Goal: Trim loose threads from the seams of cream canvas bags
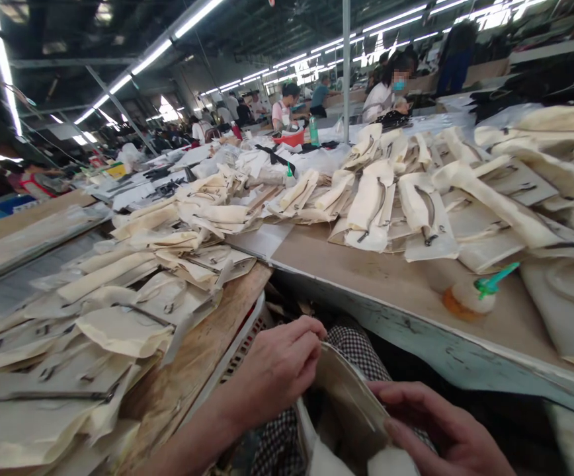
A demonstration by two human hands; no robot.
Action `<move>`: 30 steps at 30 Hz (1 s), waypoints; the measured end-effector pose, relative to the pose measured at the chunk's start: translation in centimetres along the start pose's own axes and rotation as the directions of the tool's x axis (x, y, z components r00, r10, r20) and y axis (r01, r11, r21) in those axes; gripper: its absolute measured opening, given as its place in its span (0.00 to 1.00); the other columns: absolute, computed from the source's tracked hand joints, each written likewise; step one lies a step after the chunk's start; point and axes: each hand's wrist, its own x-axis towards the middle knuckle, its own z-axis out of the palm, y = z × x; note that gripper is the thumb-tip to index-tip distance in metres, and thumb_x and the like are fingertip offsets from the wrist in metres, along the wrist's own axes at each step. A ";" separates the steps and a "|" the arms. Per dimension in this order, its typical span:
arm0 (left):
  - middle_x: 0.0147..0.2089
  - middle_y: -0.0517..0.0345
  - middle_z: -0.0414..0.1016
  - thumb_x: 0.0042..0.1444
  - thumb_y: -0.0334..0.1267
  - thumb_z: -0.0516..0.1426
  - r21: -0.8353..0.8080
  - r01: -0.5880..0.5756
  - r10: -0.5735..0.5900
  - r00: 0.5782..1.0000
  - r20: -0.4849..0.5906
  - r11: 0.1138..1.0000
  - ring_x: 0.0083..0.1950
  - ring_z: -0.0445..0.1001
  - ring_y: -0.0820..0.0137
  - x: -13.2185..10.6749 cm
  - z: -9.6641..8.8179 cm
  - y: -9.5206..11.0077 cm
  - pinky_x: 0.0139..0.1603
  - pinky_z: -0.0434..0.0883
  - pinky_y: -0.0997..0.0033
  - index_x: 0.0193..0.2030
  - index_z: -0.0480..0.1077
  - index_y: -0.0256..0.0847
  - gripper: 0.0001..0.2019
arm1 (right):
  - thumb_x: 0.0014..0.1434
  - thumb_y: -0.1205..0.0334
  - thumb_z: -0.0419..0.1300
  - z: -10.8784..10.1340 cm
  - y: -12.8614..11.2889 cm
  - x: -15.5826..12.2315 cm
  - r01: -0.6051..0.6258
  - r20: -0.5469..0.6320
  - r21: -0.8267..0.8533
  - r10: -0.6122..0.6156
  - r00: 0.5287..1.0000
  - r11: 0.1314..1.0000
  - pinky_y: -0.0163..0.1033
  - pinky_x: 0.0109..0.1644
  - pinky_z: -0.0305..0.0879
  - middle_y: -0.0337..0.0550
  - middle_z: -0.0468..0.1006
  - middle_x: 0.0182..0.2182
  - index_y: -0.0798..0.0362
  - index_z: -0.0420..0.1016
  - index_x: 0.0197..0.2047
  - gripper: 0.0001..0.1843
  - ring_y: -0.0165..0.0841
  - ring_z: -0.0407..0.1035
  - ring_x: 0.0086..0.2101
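- Apparently unfinished, the cream piece (359, 400) gapes open; whether similar pieces (123, 327) heaped on the left table (205, 340) are done or waiting, I cannot tell.
- It lies below the front edge of the right table (317, 254).
- Left hand (280, 370) pinches its far rim; right hand (440, 426) grips its right side.

Looks forward and down from the wearer's head; sits close above the left hand (283, 362) at bottom centre and right hand (433, 420) at lower right, reaching past the worktable (391, 274) to far ceiling lights (151, 57), upper left.
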 end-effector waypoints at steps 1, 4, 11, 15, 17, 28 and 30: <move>0.52 0.55 0.72 0.59 0.25 0.54 -0.015 -0.002 0.002 1.000 -0.004 1.000 0.49 0.72 0.68 0.1 -0.2 0.2 0.51 0.69 0.68 0.38 0.65 0.39 0.06 | 0.57 0.60 0.66 0.1 -0.1 -0.1 -0.001 -0.029 0.022 0.002 1.000 1.000 0.31 0.48 0.74 0.42 0.83 0.45 0.47 0.81 0.42 0.09 0.37 0.79 0.43; 0.53 0.54 0.71 0.61 0.25 0.54 -0.082 -0.101 0.100 0.995 -0.013 0.992 0.55 0.68 0.67 0.5 -0.5 1.0 0.59 0.64 0.65 0.43 0.66 0.39 0.06 | 0.59 0.60 0.65 0.1 -0.2 -0.2 -0.017 -0.066 0.044 0.020 0.998 0.999 0.31 0.50 0.73 0.42 0.83 0.45 0.48 0.81 0.42 0.08 0.36 0.78 0.44; 0.43 0.53 0.72 0.66 0.31 0.51 -0.101 -0.287 0.297 0.950 0.096 0.952 0.43 0.67 0.68 2.9 0.5 2.2 0.45 0.67 0.68 0.39 0.71 0.39 0.08 | 0.60 0.60 0.63 -0.4 -0.5 -0.2 -0.041 -0.020 0.080 0.043 0.999 0.996 0.36 0.52 0.72 0.44 0.81 0.48 0.49 0.80 0.43 0.08 0.37 0.76 0.47; 0.40 0.54 0.70 0.67 0.33 0.51 -0.035 -0.329 0.330 0.936 0.123 0.944 0.41 0.66 0.67 3.7 1.5 2.0 0.39 0.66 0.69 0.44 0.72 0.41 0.09 | 0.59 0.59 0.64 0.2 -0.4 -0.5 -0.053 -0.080 0.202 0.070 0.994 0.978 0.31 0.47 0.72 0.41 0.82 0.45 0.48 0.81 0.40 0.06 0.35 0.77 0.43; 0.40 0.55 0.70 0.67 0.33 0.51 -0.023 -0.347 0.347 0.929 0.127 0.938 0.41 0.66 0.66 4.0 1.8 2.0 0.39 0.65 0.68 0.46 0.72 0.42 0.09 | 0.58 0.59 0.66 0.4 -0.2 -0.7 -0.060 -0.104 0.261 0.089 0.991 0.964 0.30 0.46 0.72 0.39 0.82 0.44 0.47 0.81 0.39 0.05 0.34 0.77 0.42; 0.37 0.55 0.70 0.68 0.35 0.50 0.024 -0.429 0.425 0.900 0.099 0.903 0.38 0.65 0.68 4.4 2.3 1.9 0.37 0.63 0.68 0.38 0.70 0.39 0.09 | 0.55 0.59 0.69 0.3 -0.2 -0.8 -0.101 -0.051 0.361 0.128 0.990 0.927 0.32 0.47 0.70 0.41 0.81 0.47 0.48 0.81 0.39 0.07 0.35 0.75 0.44; 0.37 0.55 0.70 0.68 0.36 0.50 0.025 -0.421 0.417 0.904 0.093 0.907 0.37 0.65 0.68 4.3 2.5 2.0 0.37 0.63 0.68 0.36 0.70 0.38 0.11 | 0.55 0.60 0.69 0.2 -0.2 -0.9 -0.098 -0.047 0.374 0.124 0.991 0.922 0.32 0.48 0.70 0.40 0.81 0.48 0.48 0.81 0.39 0.07 0.35 0.75 0.45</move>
